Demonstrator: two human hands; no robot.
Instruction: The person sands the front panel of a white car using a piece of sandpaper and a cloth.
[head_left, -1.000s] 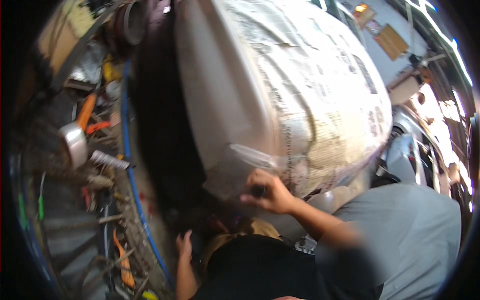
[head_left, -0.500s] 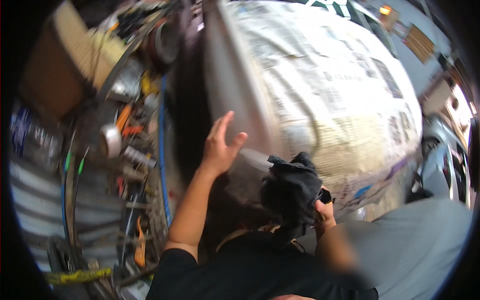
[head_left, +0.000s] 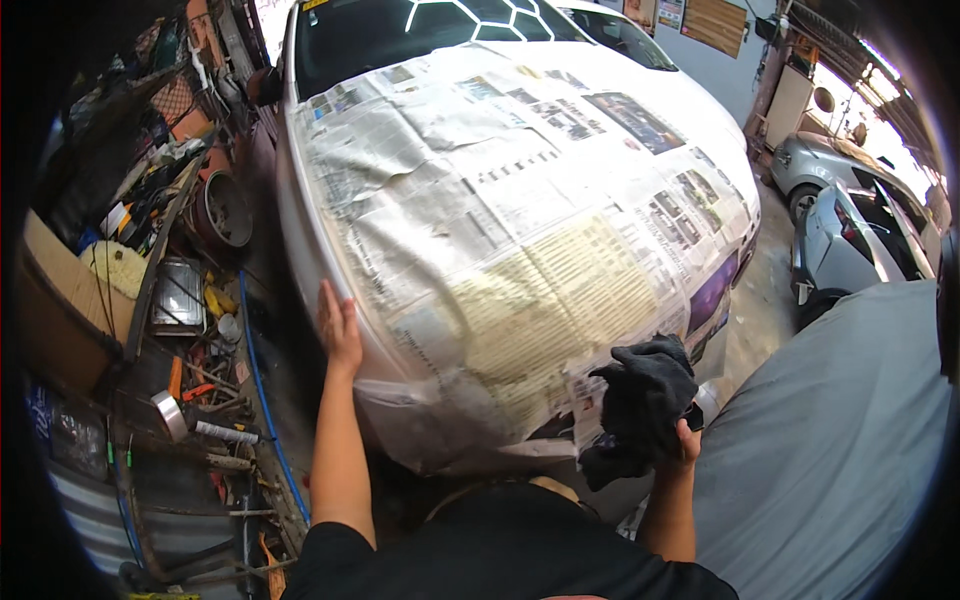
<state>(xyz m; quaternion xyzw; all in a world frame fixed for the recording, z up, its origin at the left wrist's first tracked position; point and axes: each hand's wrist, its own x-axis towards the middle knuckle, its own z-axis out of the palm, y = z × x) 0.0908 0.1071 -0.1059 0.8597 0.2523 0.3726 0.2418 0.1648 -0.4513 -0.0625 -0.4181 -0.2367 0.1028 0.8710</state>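
Note:
A white car [head_left: 311,225] stands before me, its hood covered with newspaper sheets [head_left: 480,290]. My left hand [head_left: 341,328] is open, fingers stretched out flat at the side of the car by the left fender; whether it touches the paint I cannot tell. Over the right front corner, my right hand [head_left: 687,445] is closed on a bunched black cloth [head_left: 645,405]. A small hard black piece shows beside the thumb, too hidden to name. Clear plastic film [head_left: 400,405] hangs over the front left corner.
Along the left lie a blue hose [head_left: 262,390], a tape roll [head_left: 170,415], a wheel rim [head_left: 221,210], a metal tray [head_left: 178,297] and several tools. A grey cover [head_left: 850,420] drapes something large at the right. Beyond stands a silver car [head_left: 830,170].
The view has swung up and steadied, showing the windshield. My left hand has come to the fender side; my right hand has moved rightward with the black cloth.

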